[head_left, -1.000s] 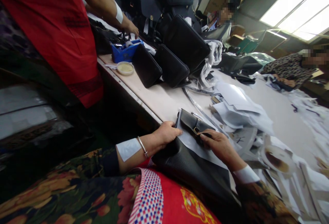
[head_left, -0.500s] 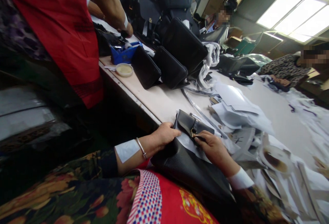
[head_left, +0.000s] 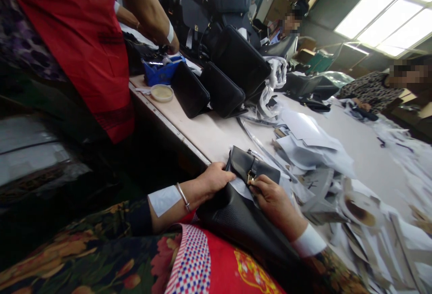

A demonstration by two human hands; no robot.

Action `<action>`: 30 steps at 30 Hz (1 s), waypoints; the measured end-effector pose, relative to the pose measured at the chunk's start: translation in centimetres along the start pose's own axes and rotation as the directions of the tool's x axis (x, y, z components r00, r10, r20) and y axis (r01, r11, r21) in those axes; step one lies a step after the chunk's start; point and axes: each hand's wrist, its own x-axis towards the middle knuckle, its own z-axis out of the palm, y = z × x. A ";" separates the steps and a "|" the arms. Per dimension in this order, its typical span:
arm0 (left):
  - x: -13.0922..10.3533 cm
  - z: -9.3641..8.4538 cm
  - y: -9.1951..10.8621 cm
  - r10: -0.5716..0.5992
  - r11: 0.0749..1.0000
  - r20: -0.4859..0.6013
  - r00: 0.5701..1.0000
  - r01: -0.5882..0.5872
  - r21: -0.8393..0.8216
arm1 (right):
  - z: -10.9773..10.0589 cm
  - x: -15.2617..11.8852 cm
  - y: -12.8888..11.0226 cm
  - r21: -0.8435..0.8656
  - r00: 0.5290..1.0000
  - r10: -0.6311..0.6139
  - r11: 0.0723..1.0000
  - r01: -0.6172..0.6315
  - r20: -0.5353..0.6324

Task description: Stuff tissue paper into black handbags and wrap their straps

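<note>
A black leather bag (head_left: 241,217) lies across my lap and leans on the table edge. On its upper end is a small flap pocket (head_left: 242,161) with a strap and a gold buckle (head_left: 250,177). My left hand (head_left: 214,178) grips the left edge of the bag beside the pocket, thumb on top and the other fingers hidden. At the buckle, my right hand (head_left: 272,196) pinches the end of the dark strap. A piece of white paper (head_left: 241,187) lies between the flap and the bag body.
Loose white paper (head_left: 303,127) and cut scraps cover the table on the right. Black bags (head_left: 239,60) stand piled ahead, near a blue bin (head_left: 162,72) and a round dish (head_left: 162,92). A co-worker in a red apron (head_left: 77,46) stands at left; others sit across the table.
My right hand has shifted slightly left and down, drawing the strap end through or against the buckle. My left hand keeps its grip. The co-worker's hand at the blue bin has moved slightly.
</note>
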 end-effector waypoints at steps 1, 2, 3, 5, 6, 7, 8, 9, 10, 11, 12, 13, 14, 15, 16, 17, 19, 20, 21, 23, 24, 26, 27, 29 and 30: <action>0.0 0.0 0.0 0.001 1.000 0.000 1.000 -0.001 0.005 | 0.1 0.0 -0.1 -0.042 1.000 0.005 0.999 -0.005 0.002; 0.0 0.0 -0.1 0.002 1.000 0.000 1.000 -0.002 0.010 | 0.2 0.0 -0.1 -0.083 1.000 0.011 0.997 -0.010 0.004; 0.0 -0.1 -0.1 0.003 1.000 -0.001 1.000 -0.003 0.015 | 0.2 0.0 -0.2 -0.117 1.000 0.016 0.993 -0.015 0.008; 0.0 -0.1 -0.1 0.004 1.000 -0.003 1.000 -0.004 0.019 | 0.0 0.0 -0.2 -0.152 1.000 0.018 0.988 -0.015 0.019; 0.0 -0.1 -0.1 0.004 1.000 -0.005 1.000 -0.004 0.018 | -0.1 0.1 -0.2 -0.153 1.000 0.017 0.988 -0.014 0.023; 0.0 -0.1 -0.1 0.004 1.000 -0.007 1.000 -0.004 0.015 | -0.3 0.1 -0.2 -0.150 0.999 0.016 0.989 -0.012 0.029; 0.0 -0.1 -0.1 0.004 1.000 -0.008 1.000 -0.004 0.011 | -0.4 0.1 -0.2 -0.150 0.999 0.018 0.989 -0.012 0.033; 0.0 -0.1 -0.2 0.003 1.000 -0.009 1.000 -0.003 0.005 | -0.6 0.1 -0.3 -0.153 0.999 0.019 0.988 -0.014 0.030; 0.1 -0.1 -0.2 0.003 1.000 -0.009 1.000 -0.003 -0.001 | -0.7 0.0 -0.3 -0.156 1.000 0.019 0.988 -0.015 0.022; 0.1 -0.1 -0.3 0.003 1.000 -0.009 1.000 -0.003 -0.007 | -0.8 0.0 -0.3 -0.156 1.000 0.018 0.988 -0.017 0.008; 0.2 -0.1 -0.5 0.003 1.000 -0.007 1.000 -0.003 -0.014 | -0.8 -0.1 -0.3 -0.152 1.000 0.017 0.988 -0.019 -0.012; 0.2 -0.1 -0.6 0.003 1.000 -0.004 1.000 -0.003 -0.020 | -0.8 -0.2 -0.3 -0.140 0.999 0.015 0.990 -0.020 -0.037; 0.3 -0.1 -0.7 0.004 1.000 0.000 1.000 -0.004 -0.026 | -0.8 -0.3 -0.2 -0.125 0.998 0.014 0.992 -0.022 -0.062; 0.4 -0.1 -0.8 0.004 0.999 0.006 1.000 -0.004 -0.031 | -0.7 -0.4 -0.2 -0.107 0.996 0.014 0.994 -0.023 -0.085; 0.4 -0.1 -0.9 0.004 0.999 0.012 1.000 -0.004 -0.037 | -0.6 -0.5 -0.1 -0.087 0.994 0.015 0.996 -0.024 -0.104; 0.4 -0.1 -1.0 0.004 0.999 0.016 1.000 -0.004 -0.041 | -0.6 -0.5 0.0 -0.065 0.993 0.014 0.998 -0.022 -0.119; 0.4 0.0 -1.0 0.002 0.999 0.020 1.000 -0.001 -0.048 | -0.5 -0.6 0.2 -0.022 0.990 0.008 1.000 -0.011 -0.144; 0.4 0.0 -1.0 0.000 0.999 0.018 1.000 0.001 -0.051 | -0.5 -0.6 0.2 -0.005 0.988 0.002 1.000 -0.003 -0.156; 0.3 0.0 -0.9 0.000 0.999 0.016 1.000 0.001 -0.052 | -0.5 -0.6 0.2 0.004 0.986 -0.003 1.000 0.004 -0.167; 0.3 -0.3 -0.8 0.005 0.999 0.013 1.000 -0.005 -0.038 | -0.5 -0.7 0.2 -0.012 0.986 -0.016 1.000 0.014 -0.167; 0.3 -0.5 -0.7 0.015 1.000 0.016 1.000 -0.015 -0.016 | -0.4 -0.8 0.1 -0.038 0.987 -0.024 0.999 0.018 -0.156; 0.2 -1.1 -0.6 0.049 0.997 0.024 0.999 -0.050 0.061 | 0.0 -1.1 0.0 -0.108 0.991 -0.046 0.994 0.032 -0.127; 0.2 -1.5 -0.5 0.067 0.993 0.032 0.997 -0.070 0.097 | 0.2 -1.2 -0.1 -0.142 0.992 -0.059 0.989 0.042 -0.114; 0.1 -2.0 -0.6 0.084 0.992 0.057 0.995 -0.089 0.086 | 0.7 -1.6 -0.2 -0.191 0.992 -0.077 0.980 0.057 -0.099; 0.0 -2.1 -0.6 0.092 0.995 0.072 0.993 -0.095 0.031 | 1.0 -1.7 -0.2 -0.202 0.992 -0.080 0.977 0.059 -0.096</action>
